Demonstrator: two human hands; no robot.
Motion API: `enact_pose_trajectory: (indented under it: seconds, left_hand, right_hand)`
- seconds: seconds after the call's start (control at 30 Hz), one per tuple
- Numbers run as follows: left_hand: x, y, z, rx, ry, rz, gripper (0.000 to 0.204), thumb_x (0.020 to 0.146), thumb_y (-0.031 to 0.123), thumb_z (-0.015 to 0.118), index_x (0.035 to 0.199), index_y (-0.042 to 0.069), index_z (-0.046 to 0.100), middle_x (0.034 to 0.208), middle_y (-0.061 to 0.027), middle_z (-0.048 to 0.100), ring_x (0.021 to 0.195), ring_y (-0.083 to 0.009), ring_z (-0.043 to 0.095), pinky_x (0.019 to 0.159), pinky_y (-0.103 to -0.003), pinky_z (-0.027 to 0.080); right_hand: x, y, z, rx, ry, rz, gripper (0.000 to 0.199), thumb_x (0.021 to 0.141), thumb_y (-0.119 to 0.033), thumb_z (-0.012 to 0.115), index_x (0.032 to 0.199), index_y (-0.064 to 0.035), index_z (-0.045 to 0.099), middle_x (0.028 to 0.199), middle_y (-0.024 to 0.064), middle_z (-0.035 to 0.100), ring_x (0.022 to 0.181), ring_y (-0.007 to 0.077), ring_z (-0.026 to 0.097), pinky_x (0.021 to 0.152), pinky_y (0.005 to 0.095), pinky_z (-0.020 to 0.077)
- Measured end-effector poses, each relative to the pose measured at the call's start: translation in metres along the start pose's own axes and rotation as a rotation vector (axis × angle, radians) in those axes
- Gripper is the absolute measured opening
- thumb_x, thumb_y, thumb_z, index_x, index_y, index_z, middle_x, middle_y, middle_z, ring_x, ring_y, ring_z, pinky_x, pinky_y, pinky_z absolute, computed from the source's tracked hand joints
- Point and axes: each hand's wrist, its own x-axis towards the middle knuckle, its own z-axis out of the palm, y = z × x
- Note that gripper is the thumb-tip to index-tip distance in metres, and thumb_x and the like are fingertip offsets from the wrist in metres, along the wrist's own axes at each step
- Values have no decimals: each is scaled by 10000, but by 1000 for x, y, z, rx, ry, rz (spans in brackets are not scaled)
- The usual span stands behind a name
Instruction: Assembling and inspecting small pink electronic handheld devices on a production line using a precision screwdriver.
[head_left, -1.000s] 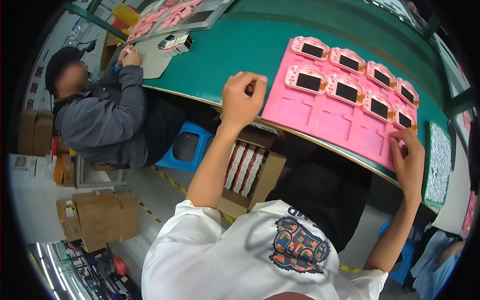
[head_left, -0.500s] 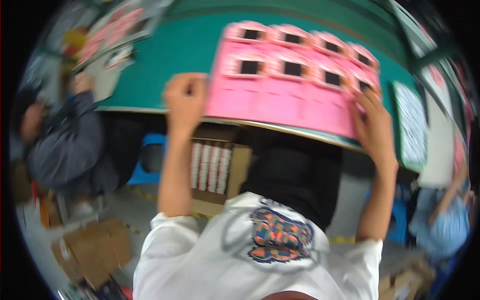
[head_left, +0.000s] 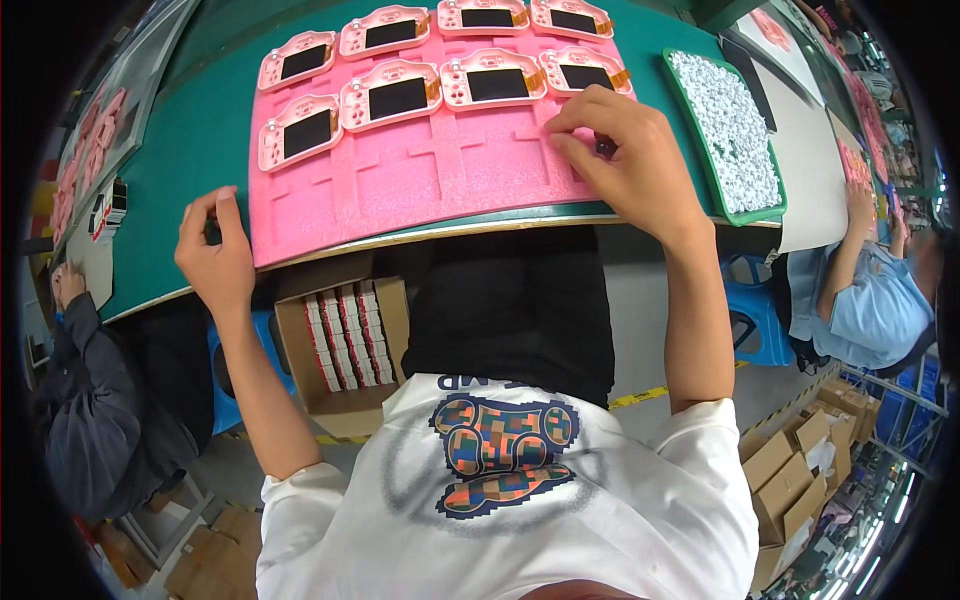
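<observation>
a pink foam tray (head_left: 420, 175) is laid on the green table (head_left: 200, 150), with its near edge just over the table edge; the step in hand is judged to be the settling of this tray in place before the person; the left hand (head_left: 215, 255) is held at the near left corner of the tray, the thumb and fingers curled and pinched together at the tray edge, but whether something small is gripped between them cannot be told; the right hand (head_left: 625, 160) is rested on the right part of the tray, fingers bent and close together, the tips pressed on the foam beside a small dark thing, which is too small to be named; for the next move, it is judged that a light and even touch of both hands is called for, so that the soft foam is not bent and the pieces are not shaken out; eight pink device shells (head_left: 398, 95) with dark screens are counted, four in the far row and four in the nearer row; the near pockets of the tray are seen empty; one green tray of small white parts (head_left: 730, 130) is placed just beside, on the right; one open cardboard box (head_left: 340, 345) is seen under the table.
</observation>
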Motion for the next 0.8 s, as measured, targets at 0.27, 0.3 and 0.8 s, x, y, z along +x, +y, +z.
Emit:
enact_pose_trajectory:
  seconds: [0.27, 0.3, 0.8]
  left_hand:
    - [4, -4, 0, 19, 3, 20, 155, 955, 120, 666, 947, -9, 750, 857, -58, 696, 751, -161, 573, 713, -273, 471]
    - [5, -5, -1, 24, 4, 25, 152, 953, 118, 666, 947, -7, 751, 855, -58, 696, 750, -161, 574, 711, -274, 471]
    - [30, -42, -31, 293, 146, 49, 303, 904, 200, 693, 1118, -13, 684, 1036, -138, 677, 989, -294, 584, 904, -375, 477]
  right_hand:
    - [3, 1, 10, 17, 42, 26, 80, 859, 37, 690, 928, 6, 716, 981, 71, 703, 722, 185, 574, 637, 277, 477]
    - [4, -1, 11, 7, 42, 20, 87, 856, 41, 690, 931, 5, 717, 980, 71, 700, 722, 185, 572, 637, 278, 475]
    - [3, -32, 5, 41, 17, 167, 117, 826, 50, 656, 933, 43, 703, 951, 93, 669, 720, 227, 561, 647, 315, 471]
